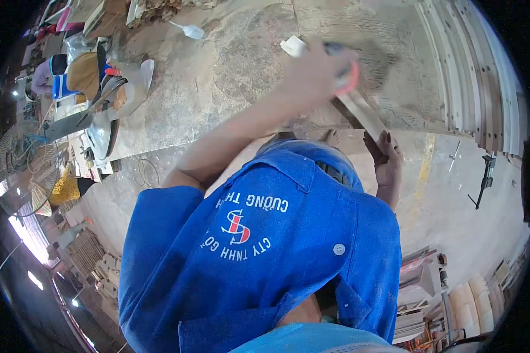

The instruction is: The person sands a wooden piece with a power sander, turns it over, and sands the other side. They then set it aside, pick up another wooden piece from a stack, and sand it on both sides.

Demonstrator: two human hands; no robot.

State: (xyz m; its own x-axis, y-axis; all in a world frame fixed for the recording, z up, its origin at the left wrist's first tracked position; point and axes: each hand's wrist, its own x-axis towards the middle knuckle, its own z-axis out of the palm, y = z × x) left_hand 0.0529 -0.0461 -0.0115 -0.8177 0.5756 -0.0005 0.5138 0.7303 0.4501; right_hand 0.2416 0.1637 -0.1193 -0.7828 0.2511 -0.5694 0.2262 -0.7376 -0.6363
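Note:
My left hand (315,73) reaches across to the far side and is closed on a black and red tool (346,76). It looks like a sander, but motion smears both hand and tool. The tool is over the far end of a narrow wooden strip (364,112), which slants toward me on the worktable (241,76). At the strip's near end, by the table edge, my right hand (387,154) grips it with fingers curled round the wood. A small white block-like piece (292,46) lies just beyond my left hand.
Long wooden boards (471,70) with holes are stacked along the table's right side. A white plastic bottle (191,30) lies at the far left. A fan (26,167) stands at left, near cluttered chairs and a person (42,76). A black metal clamp-like tool (484,181) is at right.

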